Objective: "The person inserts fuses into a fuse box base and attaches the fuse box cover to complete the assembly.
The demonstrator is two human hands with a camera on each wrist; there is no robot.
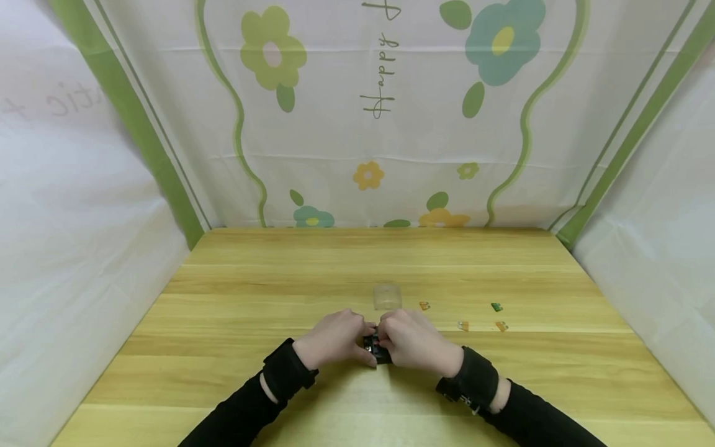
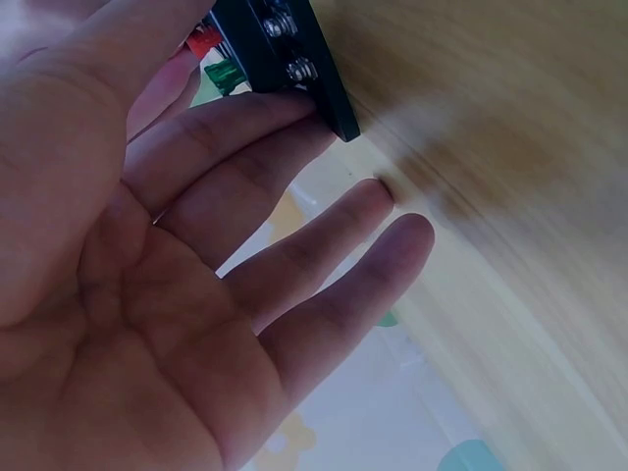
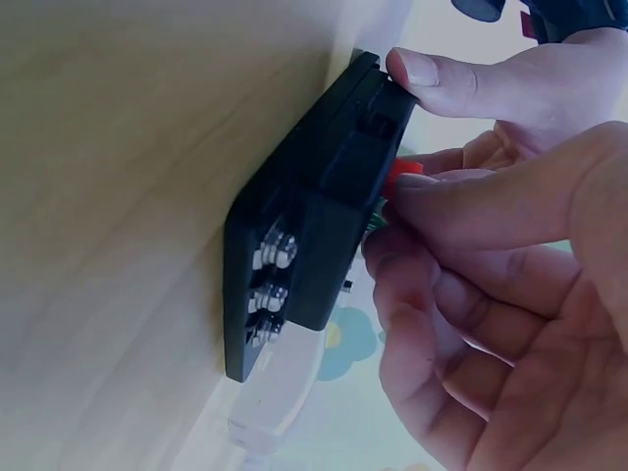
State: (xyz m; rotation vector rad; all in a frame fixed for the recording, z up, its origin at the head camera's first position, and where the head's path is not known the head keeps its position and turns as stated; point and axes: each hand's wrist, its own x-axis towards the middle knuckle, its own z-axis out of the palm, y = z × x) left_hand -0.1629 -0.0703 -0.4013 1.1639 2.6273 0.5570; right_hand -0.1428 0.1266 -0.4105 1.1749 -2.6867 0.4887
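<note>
Black box [image 3: 309, 177]: on counter [image 1: 184, 372] between hands, fuse side up, long axis hidden by fingers.
Left hand [image 1: 337, 338]: grip holding box.
Right hand [image 1: 418, 341]: grip pinching red fuse [image 3: 404, 171] or green fuse [image 3: 376, 218], unclear which.
Beyond: clear cover [image 1: 388, 297]; rightward, four loose fuses [image 1: 463, 326].

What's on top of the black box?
A red piece and a green piece show atop the black box. The right hand covers much of its top, so how either piece is seated can't be seen.

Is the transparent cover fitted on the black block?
No, the transparent cover is on the table, apart from the black block.
</note>
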